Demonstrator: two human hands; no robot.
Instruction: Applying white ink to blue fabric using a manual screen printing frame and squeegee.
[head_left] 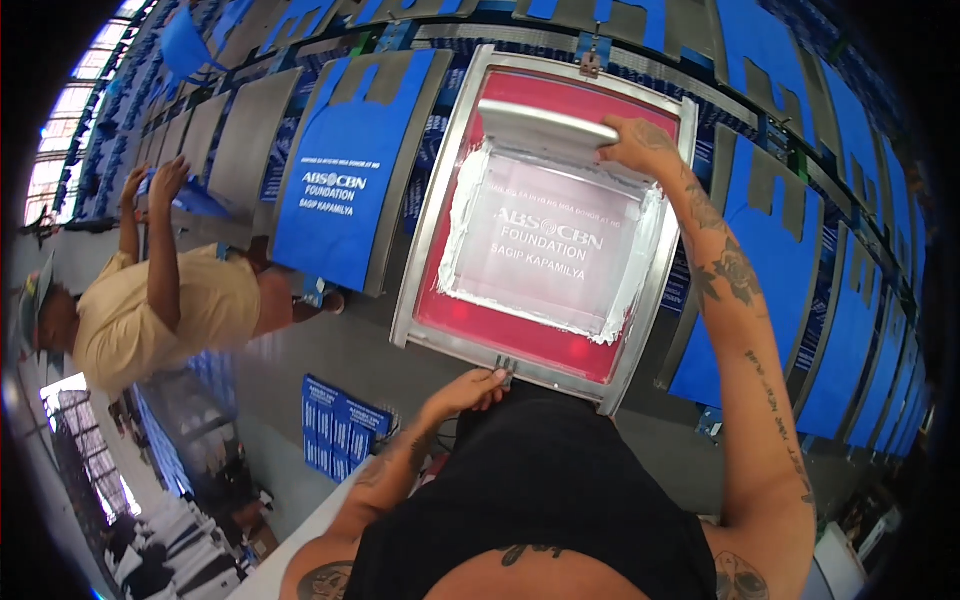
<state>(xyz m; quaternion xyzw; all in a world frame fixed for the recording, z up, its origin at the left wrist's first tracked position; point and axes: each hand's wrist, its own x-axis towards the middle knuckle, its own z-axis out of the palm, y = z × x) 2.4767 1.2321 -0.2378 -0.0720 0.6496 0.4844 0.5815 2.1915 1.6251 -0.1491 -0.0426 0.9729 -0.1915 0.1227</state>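
A screen printing frame [450, 135] with a metal rim and red mesh lies in front of me. White ink [455, 235] forms a thick border around a pale stencil window with lettering. My right hand [638, 147] grips the right end of a wide metal squeegee [545, 121], which stands tilted across the far part of the window. At the near rim, my left hand [470, 390] has its fingers closed around a small metal tab [505, 372] on the frame. What lies under the screen is mostly hidden.
Blue bag-shaped pieces on grey boards stand left [340, 170] and right [755, 260], in long rows. A hinge clamp [590, 60] joins the frame's far edge to a rail. Another person [165, 310] works at left with a blue piece. Printed blue pieces [340, 425] lie lower left.
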